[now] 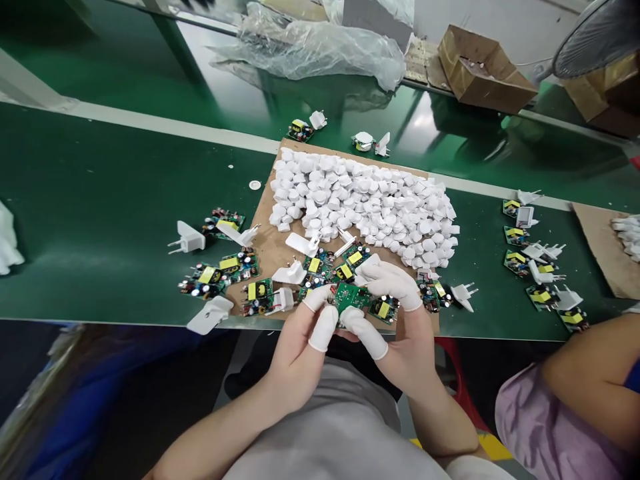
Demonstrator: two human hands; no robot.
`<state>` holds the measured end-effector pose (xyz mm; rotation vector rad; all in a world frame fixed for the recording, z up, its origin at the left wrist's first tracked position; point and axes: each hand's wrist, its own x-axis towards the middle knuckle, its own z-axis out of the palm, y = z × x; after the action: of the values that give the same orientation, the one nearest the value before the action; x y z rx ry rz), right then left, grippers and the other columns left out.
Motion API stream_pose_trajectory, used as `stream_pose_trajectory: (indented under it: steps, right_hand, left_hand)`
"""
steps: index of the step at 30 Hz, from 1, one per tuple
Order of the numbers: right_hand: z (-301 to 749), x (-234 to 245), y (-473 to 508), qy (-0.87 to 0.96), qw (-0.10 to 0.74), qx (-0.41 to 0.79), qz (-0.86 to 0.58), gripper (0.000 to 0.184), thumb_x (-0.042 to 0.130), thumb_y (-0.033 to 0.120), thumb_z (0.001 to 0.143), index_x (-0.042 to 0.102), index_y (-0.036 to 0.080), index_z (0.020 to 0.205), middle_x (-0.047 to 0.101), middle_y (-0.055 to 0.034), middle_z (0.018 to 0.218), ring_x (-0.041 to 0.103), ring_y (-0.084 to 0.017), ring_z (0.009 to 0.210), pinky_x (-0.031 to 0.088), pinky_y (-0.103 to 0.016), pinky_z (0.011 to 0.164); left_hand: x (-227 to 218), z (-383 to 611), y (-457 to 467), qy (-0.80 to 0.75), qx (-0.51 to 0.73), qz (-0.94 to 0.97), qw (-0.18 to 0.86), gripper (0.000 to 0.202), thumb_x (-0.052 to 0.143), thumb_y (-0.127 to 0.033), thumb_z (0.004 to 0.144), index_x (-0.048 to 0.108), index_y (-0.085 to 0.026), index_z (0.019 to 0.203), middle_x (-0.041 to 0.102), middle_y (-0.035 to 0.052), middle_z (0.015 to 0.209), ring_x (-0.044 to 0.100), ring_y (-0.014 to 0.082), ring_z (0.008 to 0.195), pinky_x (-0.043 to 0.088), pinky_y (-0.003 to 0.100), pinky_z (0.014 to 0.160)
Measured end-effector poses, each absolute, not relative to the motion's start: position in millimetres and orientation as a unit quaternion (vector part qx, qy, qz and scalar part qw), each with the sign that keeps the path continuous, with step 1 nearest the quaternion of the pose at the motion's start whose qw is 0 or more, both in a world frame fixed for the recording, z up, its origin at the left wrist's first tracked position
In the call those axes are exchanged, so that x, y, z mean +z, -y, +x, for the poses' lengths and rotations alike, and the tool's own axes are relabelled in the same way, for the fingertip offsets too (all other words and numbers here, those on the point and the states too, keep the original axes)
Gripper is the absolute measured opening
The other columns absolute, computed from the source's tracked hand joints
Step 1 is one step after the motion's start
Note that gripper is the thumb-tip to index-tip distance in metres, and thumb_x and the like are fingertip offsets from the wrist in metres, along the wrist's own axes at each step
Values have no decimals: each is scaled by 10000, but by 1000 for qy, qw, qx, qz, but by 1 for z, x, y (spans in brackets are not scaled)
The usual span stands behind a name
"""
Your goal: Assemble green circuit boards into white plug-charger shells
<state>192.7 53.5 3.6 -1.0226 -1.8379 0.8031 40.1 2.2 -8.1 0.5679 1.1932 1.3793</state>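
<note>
Green circuit board is pinched between both hands at the near edge of the belt, left hand and right hand both closed on it with white finger cots on. Just behind sits a cardboard sheet piled with white plug shells, more boards and plugs scattered around.

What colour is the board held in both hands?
Green, head view: board between left hand and right hand.
</note>
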Motion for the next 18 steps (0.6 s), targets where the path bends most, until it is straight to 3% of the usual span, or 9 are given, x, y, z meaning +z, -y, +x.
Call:
stream_pose_trajectory:
  steps: [2,6,9,13,18]
  right_hand:
    - [193,1,-52,740,411,335,-414,434,777,289,961,630,346,1365,703,-108,1376,577,-362,1405,518,-614,1142]
    - [194,-1,-51,731,417,350,-412,353,770,284,971,696,368,1306,756,-64,1216,677,-314,1175,551,-527,1053]
    - [194,1,-49,725,429,359,-401,362,713,304,1014,690,388,1365,758,-50,1195,683,-292,1122,559,-478,990]
    - [194,3,-46,765,408,346,-359,449,579,349,1076,600,358,1525,741,-72,1249,672,-300,1175,540,-486,1004]
    - [190,3,-44,783,422,264,-373,455,703,274,986,644,282,1437,736,-90,1156,686,-286,1063,561,-486,961]
  left_hand:
    - [-9,39,1,-515,586,255,572,493,856,-597,840,802,-210,1140,819,63,943,760,220,799,664,355,811]
    - [-13,38,6,-509,571,255,591,609,966,-463,728,772,-225,1254,822,67,1031,738,189,699,668,343,732]
    - [-8,38,4,-525,551,255,597,536,963,-435,725,787,-214,1181,825,65,997,741,189,697,667,326,708]
    - [4,39,-5,-541,552,264,577,423,929,-462,763,769,-194,1048,791,35,805,742,193,702,649,290,691]
    - [3,38,-11,-521,548,312,575,434,905,-534,787,726,-168,937,756,38,752,722,200,717,628,287,679]
